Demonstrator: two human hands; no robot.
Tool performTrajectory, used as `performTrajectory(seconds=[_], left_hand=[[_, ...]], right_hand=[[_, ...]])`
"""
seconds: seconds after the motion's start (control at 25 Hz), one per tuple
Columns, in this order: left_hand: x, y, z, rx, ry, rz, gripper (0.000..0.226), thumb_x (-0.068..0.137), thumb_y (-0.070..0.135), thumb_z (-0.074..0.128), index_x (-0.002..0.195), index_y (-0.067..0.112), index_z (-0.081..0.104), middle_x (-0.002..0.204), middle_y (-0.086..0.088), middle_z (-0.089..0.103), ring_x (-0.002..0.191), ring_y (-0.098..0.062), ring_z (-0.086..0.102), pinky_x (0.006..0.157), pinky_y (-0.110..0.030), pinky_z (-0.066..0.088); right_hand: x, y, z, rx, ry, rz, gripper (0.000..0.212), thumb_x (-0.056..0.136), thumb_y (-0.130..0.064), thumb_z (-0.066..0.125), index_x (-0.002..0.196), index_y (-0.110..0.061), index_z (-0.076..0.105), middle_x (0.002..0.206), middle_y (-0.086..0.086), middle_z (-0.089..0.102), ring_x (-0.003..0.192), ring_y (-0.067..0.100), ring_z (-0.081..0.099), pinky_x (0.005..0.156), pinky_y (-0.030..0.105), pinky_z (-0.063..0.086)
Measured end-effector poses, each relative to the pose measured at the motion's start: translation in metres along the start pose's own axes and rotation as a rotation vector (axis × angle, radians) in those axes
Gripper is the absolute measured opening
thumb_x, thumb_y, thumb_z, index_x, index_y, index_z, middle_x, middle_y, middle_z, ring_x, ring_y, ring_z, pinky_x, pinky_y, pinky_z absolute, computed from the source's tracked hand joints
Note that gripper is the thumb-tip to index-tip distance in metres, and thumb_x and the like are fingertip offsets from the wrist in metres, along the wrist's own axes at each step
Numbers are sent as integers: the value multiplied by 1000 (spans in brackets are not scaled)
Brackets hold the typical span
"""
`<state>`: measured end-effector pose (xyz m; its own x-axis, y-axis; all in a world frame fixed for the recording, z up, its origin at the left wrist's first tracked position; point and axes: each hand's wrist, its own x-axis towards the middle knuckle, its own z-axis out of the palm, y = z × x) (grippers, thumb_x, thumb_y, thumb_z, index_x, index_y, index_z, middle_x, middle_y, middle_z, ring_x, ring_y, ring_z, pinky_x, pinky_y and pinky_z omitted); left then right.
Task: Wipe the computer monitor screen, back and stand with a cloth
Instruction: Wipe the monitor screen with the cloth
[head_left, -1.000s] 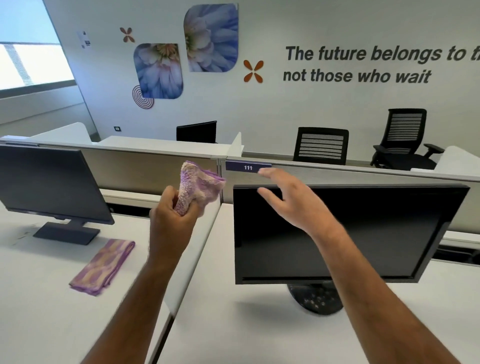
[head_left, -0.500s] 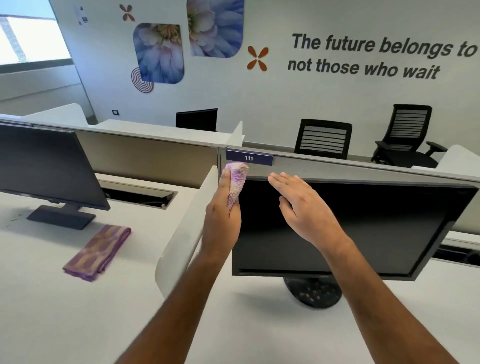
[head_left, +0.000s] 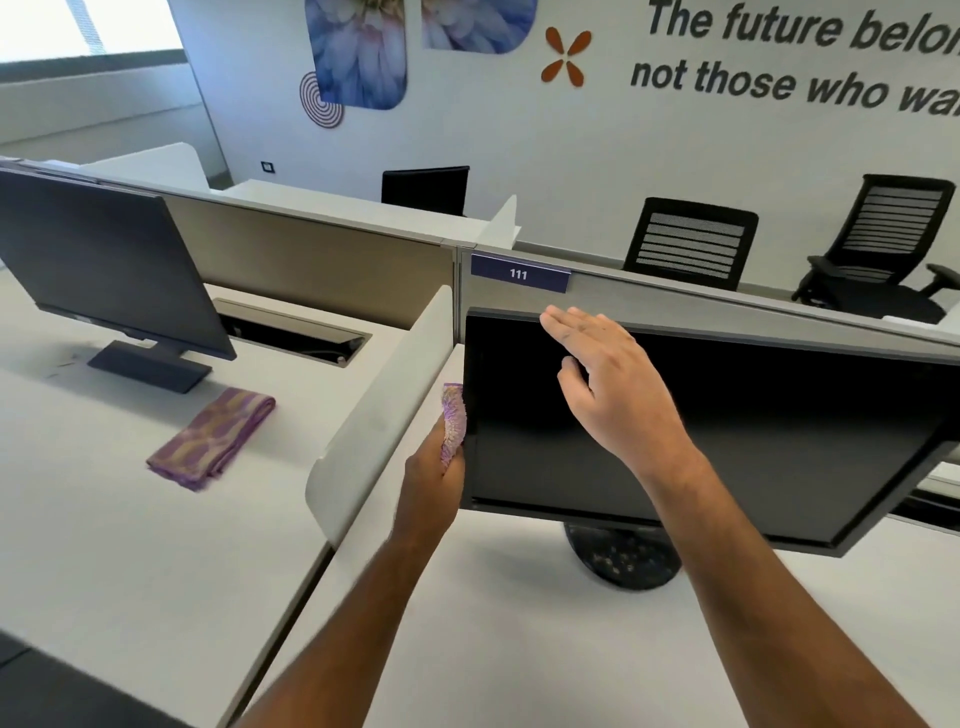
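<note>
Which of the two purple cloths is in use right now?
The bunched cloth gripped in the left hand, against the near monitor's left edge. The folded cloth lies untouched on the neighbouring desk.

Open-plan office. White tabletop (head_left: 519, 623) rows split by low grey partitions (head_left: 322, 260) and white side dividers (head_left: 384, 395). Monitor (head_left: 727, 441) centre right on a round black stand (head_left: 623, 561); second monitor (head_left: 104, 260) at left. Number plate (head_left: 519, 274) reading "111" on the partition, upper centre. Black mesh chairs (head_left: 691, 241) upper right. Back wall carries flower panels (head_left: 358, 52) and a slogan (head_left: 795, 57) in large letters. Window (head_left: 78, 26) upper left.
</note>
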<state>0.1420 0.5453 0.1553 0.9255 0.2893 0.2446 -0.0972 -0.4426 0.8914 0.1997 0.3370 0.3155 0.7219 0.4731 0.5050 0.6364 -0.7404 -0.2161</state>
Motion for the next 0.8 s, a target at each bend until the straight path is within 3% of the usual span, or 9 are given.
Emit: performTrajectory(seconds=[0.16, 0.32, 0.44, 0.52, 0.56, 0.64, 0.68, 0.72, 0.8], left_hand=[[-17, -24, 12, 69, -27, -115, 27, 107, 20, 52, 131, 27, 61, 101, 9, 73, 90, -6, 68, 69, -13, 51], [-41, -46, 25, 60, -60, -236, 16, 106, 20, 52, 118, 23, 63, 96, 4, 72, 84, -12, 67, 66, -11, 48], [-48, -62, 37, -58, -110, -371, 25, 101, 36, 49, 92, 19, 65, 81, 0, 72, 69, -16, 66, 62, -28, 55], [-50, -78, 39, -253, -279, -317, 31, 96, 37, 50, 72, 18, 57, 66, 0, 64, 50, -20, 55, 46, -27, 47], [-52, -91, 38, -319, -249, -275, 31, 93, 33, 57, 66, 20, 51, 60, 1, 57, 44, -21, 48, 45, -22, 42], [-71, -70, 50, -407, -399, -469, 16, 88, 30, 68, 78, 20, 63, 68, -5, 68, 52, -21, 63, 47, -26, 52], [-83, -45, 66, -492, -335, -685, 15, 88, 30, 69, 96, 18, 70, 85, -9, 77, 70, -24, 74, 55, -33, 60], [-98, -43, 75, -472, -195, -674, 26, 89, 29, 69, 111, 16, 70, 100, -13, 78, 86, -27, 78, 68, -37, 64], [-120, -34, 87, -619, -192, -682, 29, 97, 20, 68, 125, 14, 65, 113, -14, 76, 102, -31, 76, 80, -38, 63]], right_hand=[[0, -1, 1, 52, 6, -8, 50, 102, -9, 46, 152, -14, 48, 156, 0, 49, 149, 12, 37, 127, 32, 20], [-2, 2, -3, 47, -19, -11, 50, 104, -12, 47, 154, -15, 45, 158, 0, 46, 150, 12, 34, 127, 30, 17], [1, 4, -1, 42, -38, -26, 52, 105, -16, 48, 156, -15, 41, 161, 1, 41, 153, 12, 30, 129, 33, 16], [-8, 7, -2, 136, -5, -42, 52, 104, -11, 50, 155, -11, 42, 161, 3, 41, 154, 13, 28, 129, 37, 18], [-18, 10, -3, 205, 39, -63, 50, 103, -7, 50, 152, -8, 46, 159, 5, 45, 153, 13, 30, 128, 37, 20], [-49, 21, -2, 323, 108, -92, 42, 101, -2, 53, 143, -6, 55, 147, 4, 56, 144, 13, 44, 122, 34, 33], [-70, 27, 3, 371, 102, -82, 36, 101, -1, 54, 136, -7, 60, 138, 2, 61, 135, 12, 52, 115, 31, 41], [-94, 34, 11, 419, 67, -40, 31, 101, -2, 54, 130, -8, 63, 129, 0, 65, 124, 11, 58, 107, 30, 47], [-142, 46, 34, 518, -56, 134, 25, 103, -8, 54, 125, -14, 64, 118, -4, 65, 111, 10, 62, 95, 29, 53]])
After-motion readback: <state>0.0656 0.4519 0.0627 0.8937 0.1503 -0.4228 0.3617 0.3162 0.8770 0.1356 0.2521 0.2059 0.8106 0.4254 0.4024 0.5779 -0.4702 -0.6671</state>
